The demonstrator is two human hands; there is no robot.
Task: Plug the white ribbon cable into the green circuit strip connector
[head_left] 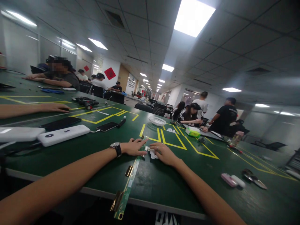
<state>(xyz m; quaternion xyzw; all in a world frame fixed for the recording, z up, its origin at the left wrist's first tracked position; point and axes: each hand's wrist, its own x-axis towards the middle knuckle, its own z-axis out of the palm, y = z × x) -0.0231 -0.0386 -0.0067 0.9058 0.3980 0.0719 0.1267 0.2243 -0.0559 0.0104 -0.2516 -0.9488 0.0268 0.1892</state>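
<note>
A long, narrow green circuit board (129, 186) with gold-brown flex tabs lies pointing away from me, its near end past the table's front edge. My left hand (134, 147), wearing a black-strapped watch, rests over the board's far part with its fingers spread and thumb apart. Beside it, my right hand (164, 153) has bent fingers closed on a crumpled white tissue (153, 155), right at the board's edge. The fingertips partly hide the tissue and the far end of the board.
Power banks (63, 135) and a phone (107, 126) lie to the left, near another person's hand (57, 107). Ahead are a white basket (157, 121) and a green tissue pack (192, 132). A pink case (228, 180) is at right. Yellow tape marks the green table (93, 165).
</note>
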